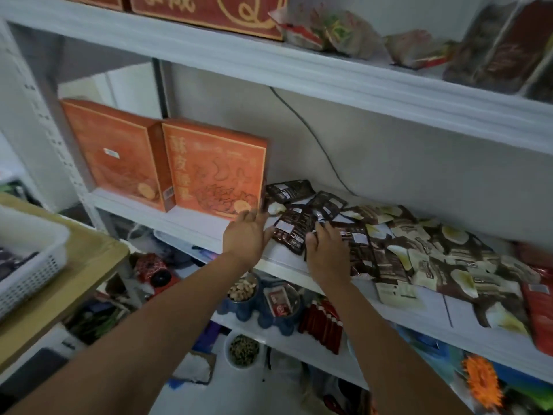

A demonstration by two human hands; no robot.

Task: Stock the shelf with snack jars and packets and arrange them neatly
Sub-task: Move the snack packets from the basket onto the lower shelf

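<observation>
Lower left of the frame: a white basket (36, 259) sits on the wooden surface (74, 283), and both bare arms reach up past it toward the middle shelf (191, 226). Under that shelf, centre frame, there's a bowl of nuts (242, 288) on the lower level (not the job right now).

Now the hands. The left hand (247, 236) is flat, fingers (251, 217) straight and pressed together. It stands at the left end of the dark packets (291, 229), just in front of the nearer orange box (215, 172). The right hand (326, 250) lies on top of the same heap with its fingers bent down onto the foil. Whether they pinch a packet I cannot tell from behind the knuckles.

The task's things lie loose and overlapping along the shelf from centre to right. The dark ones are by the hands, cream-and-brown packets (434, 259) lie beyond, and red packets (538, 304) are at the right edge.

It looks like a squaring-up step. To do it well, I'd use the left palm as a stop, sweep the dark ones against it with the right, keep the kinds apart, and avoid nudging the box.

Further back, a second orange box (116, 151) stands upright at left, and a cable (311, 136) runs down the back wall.
</observation>
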